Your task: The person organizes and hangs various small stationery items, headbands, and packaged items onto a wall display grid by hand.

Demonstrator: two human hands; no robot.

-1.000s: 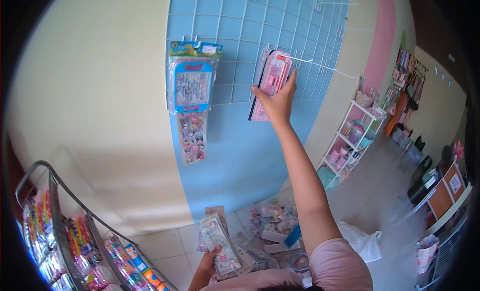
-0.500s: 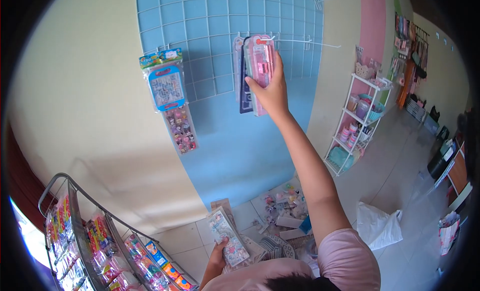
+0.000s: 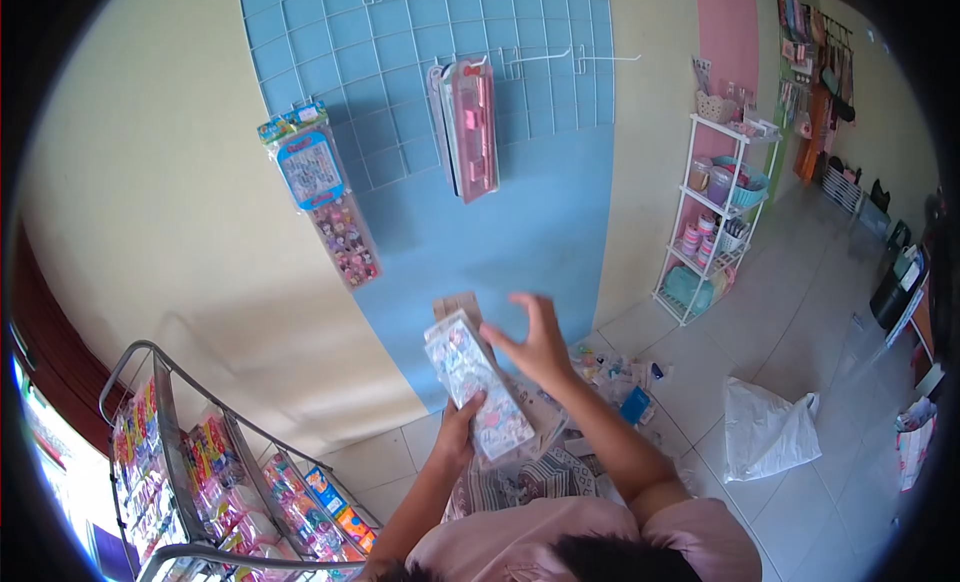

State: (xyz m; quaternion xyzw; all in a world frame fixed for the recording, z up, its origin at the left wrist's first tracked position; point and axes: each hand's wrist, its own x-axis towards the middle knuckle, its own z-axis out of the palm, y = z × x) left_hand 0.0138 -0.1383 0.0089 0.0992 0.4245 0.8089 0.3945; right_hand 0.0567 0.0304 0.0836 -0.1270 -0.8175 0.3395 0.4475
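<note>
My left hand (image 3: 463, 428) is closed on a stack of flat packages (image 3: 480, 387), whose top one is pale with blue and pink patterns. My right hand (image 3: 531, 340) is beside the upper right of the stack, thumb and fingers apart, holding nothing. Above, pink packaged sets (image 3: 470, 132) hang from a hook on the white wire grid (image 3: 385, 82). A blue-framed package (image 3: 312, 170) hangs farther left, over a strip of small character figures (image 3: 345, 244).
A rack of colourful packets (image 3: 210, 472) stands lower left. Small packaged items (image 3: 610, 377) and a white plastic bag (image 3: 768, 430) lie on the tiled floor. A white shelf unit (image 3: 715, 217) stands at the right, by the wall.
My right hand has let go of the hanging pink package and come down beside the stack. My left hand has raised the stack. The view has shifted.
</note>
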